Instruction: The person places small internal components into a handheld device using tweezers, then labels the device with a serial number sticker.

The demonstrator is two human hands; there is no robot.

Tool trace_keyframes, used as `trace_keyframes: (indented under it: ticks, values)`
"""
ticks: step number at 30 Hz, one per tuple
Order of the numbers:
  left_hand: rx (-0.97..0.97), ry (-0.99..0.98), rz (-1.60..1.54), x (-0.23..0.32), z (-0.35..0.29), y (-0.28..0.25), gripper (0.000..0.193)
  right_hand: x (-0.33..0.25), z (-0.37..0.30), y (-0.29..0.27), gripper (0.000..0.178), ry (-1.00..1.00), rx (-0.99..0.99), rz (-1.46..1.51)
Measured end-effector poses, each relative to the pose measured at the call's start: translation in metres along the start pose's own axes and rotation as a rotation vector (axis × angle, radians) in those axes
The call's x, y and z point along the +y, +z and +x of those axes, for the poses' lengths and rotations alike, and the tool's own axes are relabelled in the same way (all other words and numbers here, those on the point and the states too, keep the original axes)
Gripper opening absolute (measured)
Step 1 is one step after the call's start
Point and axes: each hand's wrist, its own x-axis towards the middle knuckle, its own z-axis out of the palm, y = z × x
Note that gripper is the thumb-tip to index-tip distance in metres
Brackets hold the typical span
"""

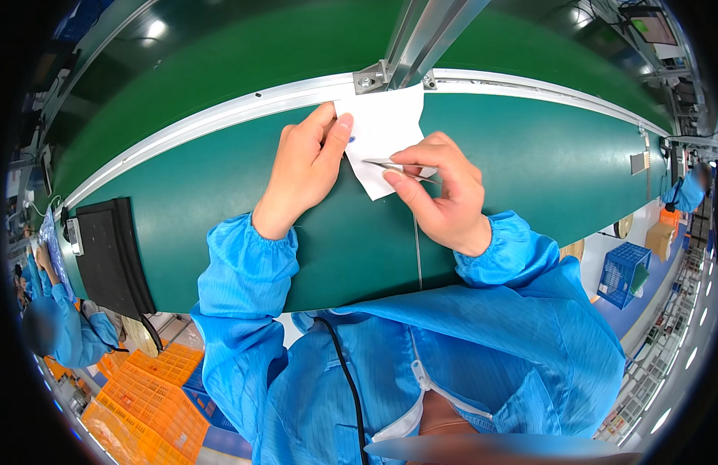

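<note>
A white sheet of paper (388,124) is held up over the green work surface (514,147). My left hand (301,170) grips its left edge, thumb on the front and fingers behind. Close to that thumb, a small blue mark or piece (352,139) shows on the paper; which of the two, I cannot tell. Between the thumb and fingers of my right hand (452,190) are metal tweezers (379,163), their tips pointing left over the lower part of the sheet. Whether the tips hold anything is too small to see.
A metal post (425,43) rises from a pale rail (242,102) behind the paper. On the left lies a black mat (111,256). Orange crates (146,399) stand on the floor at lower left, a blue crate (624,271) at right. Other people work at both sides.
</note>
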Motion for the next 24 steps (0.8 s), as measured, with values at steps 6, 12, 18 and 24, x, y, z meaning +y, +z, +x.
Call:
trace_keyframes:
  ticks: [6, 12, 18, 24]
  values:
    - [0.006, 0.015, -0.024, -0.001, -0.001, -0.001, 0.022, 0.002, 0.002, -0.008, 0.021, 0.015, 0.048, 0.004]
    - [0.034, 0.123, -0.149, -0.003, -0.002, 0.006, 0.016, 0.0, 0.001, -0.009, 0.024, 0.067, 0.064, 0.057]
    - [0.029, 0.127, -0.091, -0.004, -0.001, 0.006, 0.019, 0.003, 0.002, -0.011, 0.025, 0.047, 0.1, 0.04]
    - [0.061, 0.105, -0.061, -0.008, 0.0, 0.007, 0.016, 0.011, 0.0, -0.016, 0.024, 0.067, 0.216, 0.069]
